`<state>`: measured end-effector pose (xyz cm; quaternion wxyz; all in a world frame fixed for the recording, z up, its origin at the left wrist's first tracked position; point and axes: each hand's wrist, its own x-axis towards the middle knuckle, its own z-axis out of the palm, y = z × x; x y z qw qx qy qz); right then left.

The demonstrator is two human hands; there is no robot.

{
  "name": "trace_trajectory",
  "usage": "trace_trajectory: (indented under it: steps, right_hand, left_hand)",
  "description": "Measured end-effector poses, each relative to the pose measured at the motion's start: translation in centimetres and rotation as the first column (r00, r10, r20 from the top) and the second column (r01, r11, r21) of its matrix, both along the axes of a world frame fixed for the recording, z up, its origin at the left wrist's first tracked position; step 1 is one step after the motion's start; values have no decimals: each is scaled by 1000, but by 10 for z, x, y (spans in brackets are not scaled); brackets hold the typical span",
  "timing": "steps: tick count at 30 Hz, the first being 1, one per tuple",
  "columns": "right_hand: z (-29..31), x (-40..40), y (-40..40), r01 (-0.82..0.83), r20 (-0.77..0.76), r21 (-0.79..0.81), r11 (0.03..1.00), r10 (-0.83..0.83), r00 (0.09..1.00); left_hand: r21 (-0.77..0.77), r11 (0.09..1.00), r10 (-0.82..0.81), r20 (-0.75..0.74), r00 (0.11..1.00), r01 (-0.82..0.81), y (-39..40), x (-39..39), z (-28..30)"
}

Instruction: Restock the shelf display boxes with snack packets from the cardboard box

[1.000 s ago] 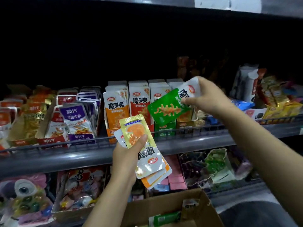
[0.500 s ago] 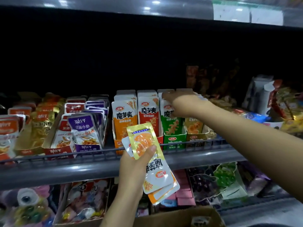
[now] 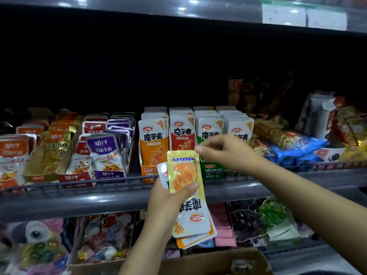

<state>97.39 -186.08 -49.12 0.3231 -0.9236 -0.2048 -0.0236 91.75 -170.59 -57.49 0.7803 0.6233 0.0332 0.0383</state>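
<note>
Left hand (image 3: 168, 199) gripping a fanned stack of packets (image 3: 188, 197), at least three, yellow one on top, upside down, held in front of the shelf rail (image 3: 79, 183). Right hand (image 3: 224, 150) reaching to the yellow packet's top corner, fingertips pinching or just touching, cannot tell. Four display boxes behind: orange (image 3: 153, 153), red (image 3: 181, 135), green (image 3: 210, 167), fourth mostly hidden. Cardboard box (image 3: 198, 262) at bottom edge.

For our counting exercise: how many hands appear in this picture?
2. The left hand holds snack packets before the shelf; the right hand reaches toward their top edge.
</note>
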Motion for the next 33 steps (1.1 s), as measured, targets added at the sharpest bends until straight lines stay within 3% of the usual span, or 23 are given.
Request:
trace_trajectory:
  steps: [2,4,9,15,20,24,28,31,33]
  right_hand:
    - [-11,-16,-1,-67,-252,65,996,81,964]
    - [-27,-31,-4,-55,-346,110,992,90,934]
    - [-68,-56,5,80,-363,255,964,19,932]
    - [-74,-46,5,252,-380,436,864,-77,922]
    - [-65,-31,5,364,-463,598,714,-64,884]
    - [-55,-17,15,457,-507,686,567,-78,858]
    - [-41,-9,8,434,-327,702,565,-285,901]
    - [-21,-7,-18,372,9,670,642,-509,861]
    - [-7,-6,-38,322,280,576,751,-551,786]
  left_hand:
    - [-15,1000,16,25,1000,-16,-1,-2,0]
    - [-70,995,77,18,997,-75,0,-2,-1]
    - [-163,973,162,-36,986,-166,-2,-1,-6]
    - [-429,898,53,-107,993,-94,3,0,1]
    - [-318,947,31,-54,998,-46,8,0,1]
    - [-393,919,-12,-136,991,-43,11,1,-1]
    - [-427,904,-78,-160,984,2,17,4,-1]
    - [-415,910,-81,-146,986,14,16,3,1]
    - [-401,916,-68,-152,986,1,12,2,2]
